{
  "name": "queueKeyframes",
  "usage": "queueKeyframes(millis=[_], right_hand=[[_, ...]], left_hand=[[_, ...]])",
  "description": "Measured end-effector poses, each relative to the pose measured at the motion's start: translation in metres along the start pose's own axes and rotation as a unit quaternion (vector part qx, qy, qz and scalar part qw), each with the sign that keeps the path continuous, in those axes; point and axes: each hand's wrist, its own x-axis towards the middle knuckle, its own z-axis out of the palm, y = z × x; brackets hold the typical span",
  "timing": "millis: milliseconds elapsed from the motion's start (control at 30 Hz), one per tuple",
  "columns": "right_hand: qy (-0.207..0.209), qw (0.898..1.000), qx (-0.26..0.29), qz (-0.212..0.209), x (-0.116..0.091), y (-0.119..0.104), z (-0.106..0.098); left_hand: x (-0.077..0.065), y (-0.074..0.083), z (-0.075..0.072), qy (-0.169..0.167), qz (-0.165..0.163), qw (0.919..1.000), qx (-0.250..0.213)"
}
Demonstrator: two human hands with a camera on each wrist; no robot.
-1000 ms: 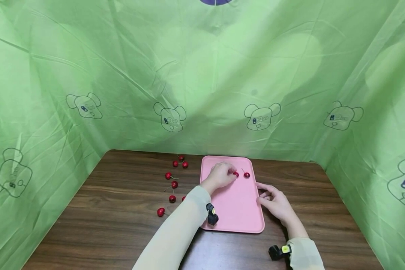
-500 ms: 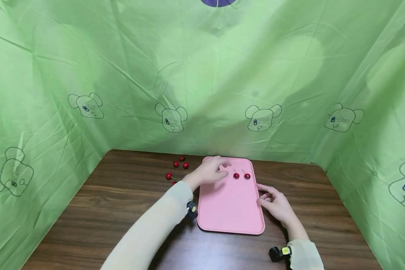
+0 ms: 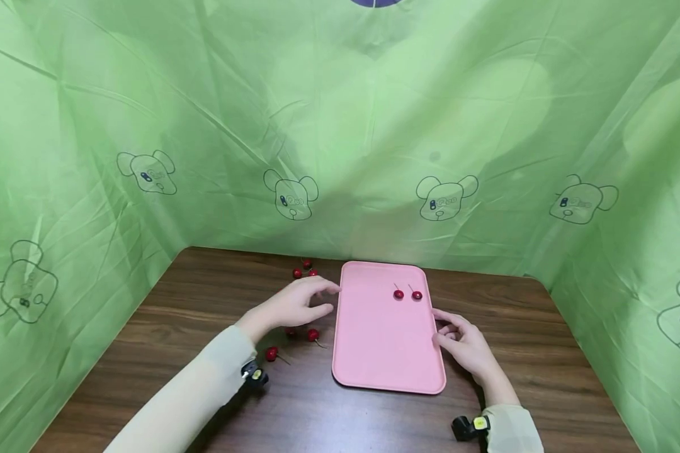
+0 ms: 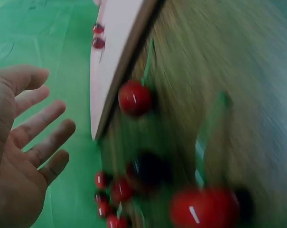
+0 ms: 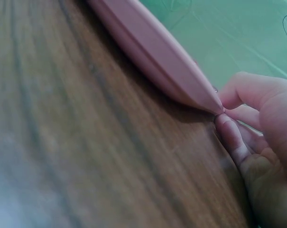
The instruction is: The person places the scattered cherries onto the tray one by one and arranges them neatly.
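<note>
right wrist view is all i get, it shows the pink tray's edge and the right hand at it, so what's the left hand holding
Observer: Nothing. The left wrist view shows the left hand with its fingers spread and no object in them.

Operator: ok and what's lying on the tray, can't make it out from here

Observer: In the head view, two red cherries lie side by side in the far right part of the pink tray.
</note>
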Motion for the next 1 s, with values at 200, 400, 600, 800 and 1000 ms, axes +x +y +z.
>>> queueKeyframes(millis=[200, 400, 600, 800, 1000], right_hand=[[0.004, 1.0, 0.004, 0.003, -0.002, 0.001, 0.002], [0.001, 1.0, 0.01, -0.002, -0.001, 0.001, 0.006], [0.003, 1.0, 0.003, -0.002, -0.002, -0.001, 0.005], [0.006, 1.0, 0.003, 0.005, -0.004, -0.003, 0.002], [0.004, 1.0, 0.014, 0.005, -0.004, -0.004, 0.002]], left_hand=[[-0.041, -0.015, -0.022, 0.044, -0.027, 0.9985, -0.017], [-0.073, -0.026, -0.038, 0.099, -0.056, 0.9934, -0.014], [-0.091, -0.037, -0.034, 0.139, -0.074, 0.9874, -0.014], [-0.1, -0.046, -0.022, 0.153, -0.107, 0.982, -0.031], [-0.114, -0.045, -0.014, 0.126, -0.097, 0.9856, -0.057]])
